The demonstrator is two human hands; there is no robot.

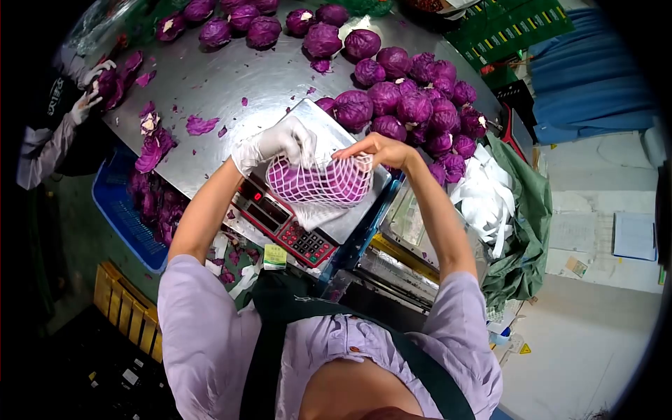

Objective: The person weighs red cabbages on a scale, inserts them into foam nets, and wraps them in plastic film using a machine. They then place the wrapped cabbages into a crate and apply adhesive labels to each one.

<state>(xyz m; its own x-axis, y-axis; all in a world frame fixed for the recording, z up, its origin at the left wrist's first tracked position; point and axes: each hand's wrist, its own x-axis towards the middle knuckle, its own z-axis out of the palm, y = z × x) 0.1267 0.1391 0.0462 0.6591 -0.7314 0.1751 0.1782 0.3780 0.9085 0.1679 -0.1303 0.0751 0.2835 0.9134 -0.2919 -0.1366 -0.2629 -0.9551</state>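
Note:
A white mesh bag [308, 192] with purple cabbages [348, 183] inside lies over the steel pan of a scale [308, 115]. My gloved left hand [283, 143] pinches the bag's upper edge on the left, fingers bent down onto the netting. At the opposite end of the same edge, my bare right hand [381, 150] grips the mesh between thumb and fingers. The loose tail of the bag hangs toward me, close to the scale's red keypad panel [287, 227], whose display shows a lit red digit.
Many purple cabbages [413, 105] are heaped right of the scale, with more along the far table edge [280, 63]. White mesh bags [486, 196] lie at right. A blue basket [115, 210] holds trimmed leaves. At far left, another person's gloved hands [87, 98] hold a cabbage.

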